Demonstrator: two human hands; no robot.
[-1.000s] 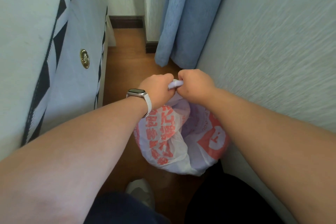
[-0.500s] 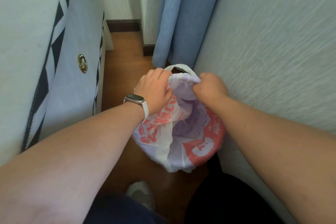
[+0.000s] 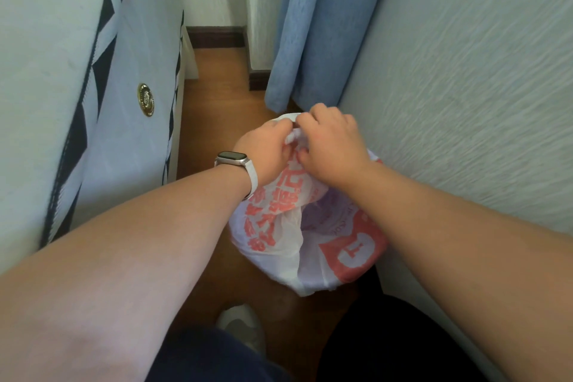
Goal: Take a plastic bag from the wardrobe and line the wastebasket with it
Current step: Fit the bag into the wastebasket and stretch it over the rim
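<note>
A white plastic bag [image 3: 297, 236] with red print bulges over the floor between a mattress and the wall. My left hand [image 3: 266, 149], with a white watch on the wrist, pinches the bag's bunched top at its far edge. My right hand [image 3: 333, 143] grips the same bunch of plastic right beside it, knuckles up. The two hands touch each other over the bag's mouth. The wastebasket itself is hidden under the bag; I cannot see its rim.
An upright mattress [image 3: 124, 108] with a gold badge closes in the left side. A textured wall [image 3: 465, 87] stands on the right and a blue curtain [image 3: 316, 25] hangs just beyond the bag. The brown wooden floor [image 3: 217, 87] forms a narrow strip. My shoe [image 3: 242, 326] is below.
The hands, held apart with the bag's mouth open half a second ago, have come together again at the bag's far top edge, gathering the plastic.
</note>
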